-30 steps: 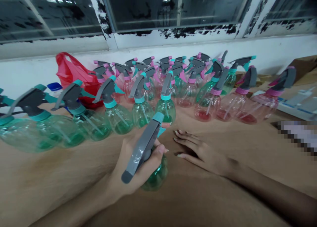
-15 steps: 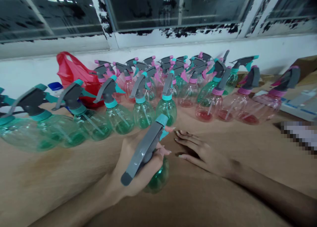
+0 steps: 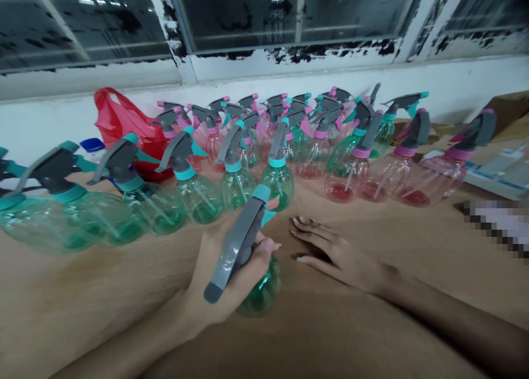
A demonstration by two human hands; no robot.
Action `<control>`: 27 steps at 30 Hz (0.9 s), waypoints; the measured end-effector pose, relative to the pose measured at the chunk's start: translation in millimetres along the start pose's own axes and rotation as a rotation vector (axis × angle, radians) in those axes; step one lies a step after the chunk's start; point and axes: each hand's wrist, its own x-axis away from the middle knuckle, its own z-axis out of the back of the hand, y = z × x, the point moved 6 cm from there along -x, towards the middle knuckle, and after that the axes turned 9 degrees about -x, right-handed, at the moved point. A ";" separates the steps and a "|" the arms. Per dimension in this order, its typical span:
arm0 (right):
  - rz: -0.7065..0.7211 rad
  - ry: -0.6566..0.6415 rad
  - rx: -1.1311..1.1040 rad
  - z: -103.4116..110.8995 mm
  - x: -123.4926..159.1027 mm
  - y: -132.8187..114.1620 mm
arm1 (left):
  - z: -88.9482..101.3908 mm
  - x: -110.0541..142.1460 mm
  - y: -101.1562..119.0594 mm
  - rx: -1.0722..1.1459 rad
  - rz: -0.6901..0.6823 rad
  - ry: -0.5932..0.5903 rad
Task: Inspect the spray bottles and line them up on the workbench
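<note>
My left hand (image 3: 231,302) is wrapped round the neck of a green spray bottle (image 3: 264,291) with a grey and teal trigger head. The bottle stands on the wooden table, its head slanting away from me; its trigger lies under my fingers and is partly hidden. My right hand (image 3: 341,255) rests on the table to the right of that bottle, fingers spread, holding nothing. Just beyond my left hand is another green spray bottle (image 3: 278,183), standing at the end of a row of similar ones.
More green spray bottles (image 3: 200,200) line the left side. Pink spray bottles (image 3: 341,186) stand at the right and behind. A red plastic bag (image 3: 124,120) sits near the wall at left. A cardboard box (image 3: 510,114) and a blurred-out flat object (image 3: 500,222) are at right.
The head of the held spray bottle has shifted slightly left, and my left hand's fingers have moved a little with it. My right hand stays in place.
</note>
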 end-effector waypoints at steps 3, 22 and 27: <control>0.000 0.008 0.000 0.2 0.3 0.0 | -0.3 -0.7 3.0 -0.014 -0.009 0.000; -0.004 -0.001 0.013 0.6 -0.3 -0.4 | 1.2 -3.2 8.2 0.053 -0.017 -0.034; 0.003 0.020 0.011 1.8 0.1 -1.1 | -0.3 -3.5 7.0 0.055 -0.015 -0.054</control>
